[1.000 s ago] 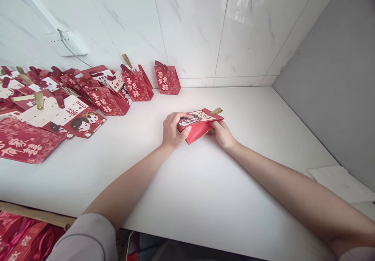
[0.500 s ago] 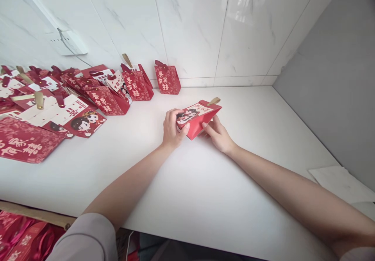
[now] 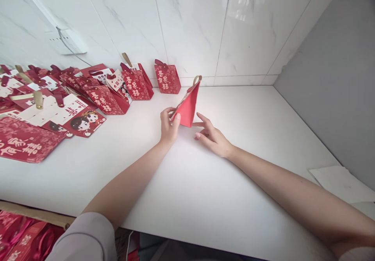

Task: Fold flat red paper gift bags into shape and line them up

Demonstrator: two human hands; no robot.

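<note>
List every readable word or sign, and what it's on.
"吾家有囍": lone red patterned card box by the wall, and two similar boxes leftward.
"家有囍": front-left red box, cut off at picture edge.
"囍": white-and-red card with cartoon heads.
Too slanted: red wedge-shaped card box in the left hand.
Too small or blurred: the remaining print.

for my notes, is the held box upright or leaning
Leaning: the ribbon loop on the red box sits above and right of its base.

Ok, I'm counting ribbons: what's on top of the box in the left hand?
A gold ribbon loop rises from the top of the red box. Its attachment is hidden, as the printed face is turned mostly away.
</note>
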